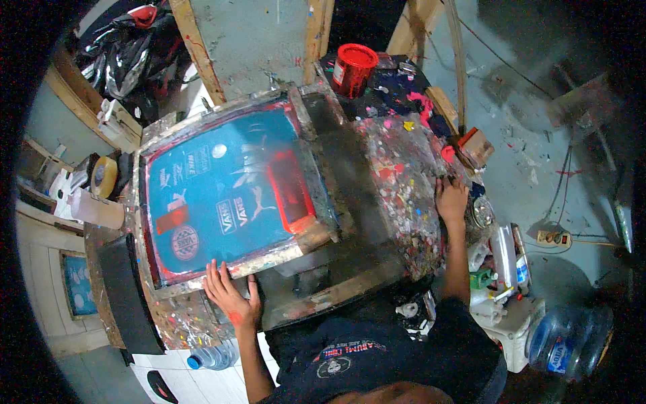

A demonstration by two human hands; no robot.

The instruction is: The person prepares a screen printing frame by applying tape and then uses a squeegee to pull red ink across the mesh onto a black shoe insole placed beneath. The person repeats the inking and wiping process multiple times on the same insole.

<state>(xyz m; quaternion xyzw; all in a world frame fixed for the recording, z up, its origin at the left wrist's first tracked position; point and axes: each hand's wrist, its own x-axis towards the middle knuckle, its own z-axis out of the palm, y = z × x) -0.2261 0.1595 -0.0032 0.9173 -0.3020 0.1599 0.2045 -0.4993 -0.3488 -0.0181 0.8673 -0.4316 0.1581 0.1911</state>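
A screen-printing frame [296, 250] with blue mesh [215, 182] lies tilted on the bench in front of me. Pale printed designs cover the mesh, and red ink [291, 192] is smeared thickly along its right side. My left hand [233, 296] rests on the frame's near edge, fingers spread and holding nothing. Out to the right, my right hand [453, 199] lies on the edge of a paint-spattered board [407, 202]. Its fingers reach forward with nothing visible in them, though the fingertips are hard to make out.
A red ink tub [354, 67] stands at the back of the bench. Tape [103, 177] and a whitish container [98, 209] sit at the left. A small bottle [214, 357] is near my left forearm. A large water jug [570, 342] and a power strip [554, 238] are at the right.
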